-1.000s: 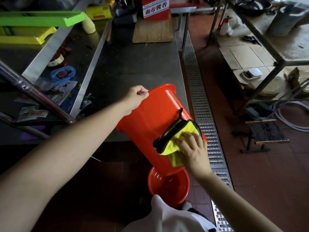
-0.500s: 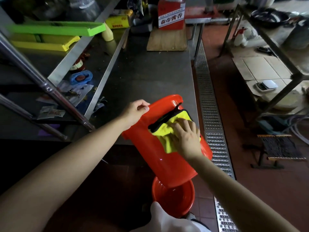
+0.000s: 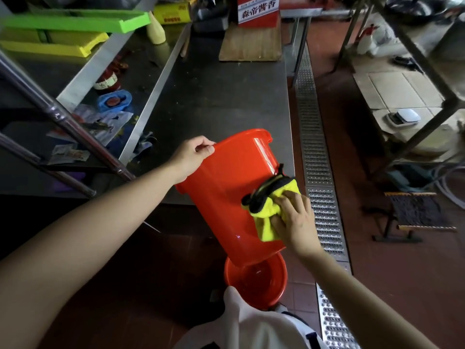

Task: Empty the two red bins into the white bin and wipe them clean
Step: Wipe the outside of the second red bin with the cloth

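- My left hand (image 3: 192, 156) curls, thumb and fingers pinched together, arm stretched forward.
- My right hand (image 3: 294, 220) lies flatter, fingers spread, pressing down.

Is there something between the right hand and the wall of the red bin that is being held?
Yes. The yellow cloth lies between the right hand and the outer wall of the tilted red bin. The left hand grips the bin's rim directly, with nothing between.
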`<state>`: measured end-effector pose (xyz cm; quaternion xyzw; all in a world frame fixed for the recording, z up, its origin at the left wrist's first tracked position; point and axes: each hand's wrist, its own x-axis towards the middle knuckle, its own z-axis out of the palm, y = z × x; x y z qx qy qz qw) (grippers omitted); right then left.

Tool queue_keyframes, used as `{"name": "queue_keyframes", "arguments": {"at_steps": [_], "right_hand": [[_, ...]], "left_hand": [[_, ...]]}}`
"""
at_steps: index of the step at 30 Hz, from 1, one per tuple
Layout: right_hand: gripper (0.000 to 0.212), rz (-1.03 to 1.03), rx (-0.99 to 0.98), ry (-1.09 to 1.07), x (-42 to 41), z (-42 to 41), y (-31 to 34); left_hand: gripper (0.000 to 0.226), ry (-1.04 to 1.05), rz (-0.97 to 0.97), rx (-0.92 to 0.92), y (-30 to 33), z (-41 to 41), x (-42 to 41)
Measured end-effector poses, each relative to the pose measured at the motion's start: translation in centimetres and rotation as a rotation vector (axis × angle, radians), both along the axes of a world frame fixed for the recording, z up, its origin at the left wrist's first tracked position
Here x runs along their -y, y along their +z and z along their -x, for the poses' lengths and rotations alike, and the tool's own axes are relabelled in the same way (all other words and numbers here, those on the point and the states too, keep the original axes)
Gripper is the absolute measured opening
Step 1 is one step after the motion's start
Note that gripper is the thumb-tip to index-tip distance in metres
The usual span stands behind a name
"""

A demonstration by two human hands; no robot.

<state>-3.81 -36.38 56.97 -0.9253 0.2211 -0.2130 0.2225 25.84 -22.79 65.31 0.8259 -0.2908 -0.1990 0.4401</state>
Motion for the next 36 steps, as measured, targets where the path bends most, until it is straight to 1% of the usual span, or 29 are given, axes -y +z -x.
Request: {"name": "queue_keyframes", "arguments": {"at_steps": [4,7,10,13,16,18,20,22,23,26,28,31,34,36], "right_hand": [[0.045,0.007,0.003,-0.008,-0.9,3.1,-1.5],[0.042,0.026,0.013,-0.038,-1.3,2.4,-1.3],[0.042,0.038,-0.03,-0.05,-0.9,-1.6,0.3],[0.041,0.004,-0.046,-0.095,0.2,-8.1,2.7],[0.042,-0.027,-0.075,-0.101,0.7,-13.5,4.8],[0.041,-0.017,-0.107,-0.102,0.3,-14.6,5.3],[0.039,0.033,-0.112,-0.096,-0.7,-13.1,5.0],[0.038,0.097,-0.09,-0.08,-2.0,-9.7,3.9],[0.041,0.13,-0.083,-0.074,-2.6,-7.8,3.2],[0.052,0.22,-0.081,-0.039,-4.1,-2.6,0.8],[0.055,0.229,-0.082,-0.028,-4.3,-0.4,-0.1],[0.055,0.215,-0.09,-0.031,-4.4,0.9,-0.3],[0.048,0.205,-0.081,-0.054,-4.9,0.8,0.1],[0.044,0.2,-0.054,-0.06,-5.2,0.6,0.4]], "left_hand": [[0.011,-0.013,0.006,-0.023,0.1,-0.1,-0.2],[0.011,-0.024,0.035,-0.048,-0.4,-0.4,-1.0],[0.009,-0.052,0.06,-0.124,-0.7,-1.0,-2.1],[0.011,-0.053,0.082,-0.162,-0.9,-1.1,-2.9],[0.012,-0.032,0.105,-0.169,-1.1,-1.0,-3.4],[0.01,-0.018,0.088,-0.158,-1.2,-1.1,-3.7],[0.013,-0.01,0.082,-0.169,-1.4,-1.1,-3.9],[0.017,0.0,0.073,-0.126,-1.8,-1.1,-3.9],[0.017,0.002,0.07,-0.102,-1.9,-1.1,-3.8],[0.009,-0.013,0.044,-0.076,-2.1,-1.2,-3.6],[0.009,-0.036,0.023,-0.076,-2.0,-1.0,-3.5],[0.011,-0.104,-0.043,-0.067,-0.7,-0.6,-3.5],[0.022,-0.226,-0.18,-0.08,2.0,-0.2,-2.4],[0.036,-0.287,-0.294,-0.013,3.8,0.4,0.0]]}}
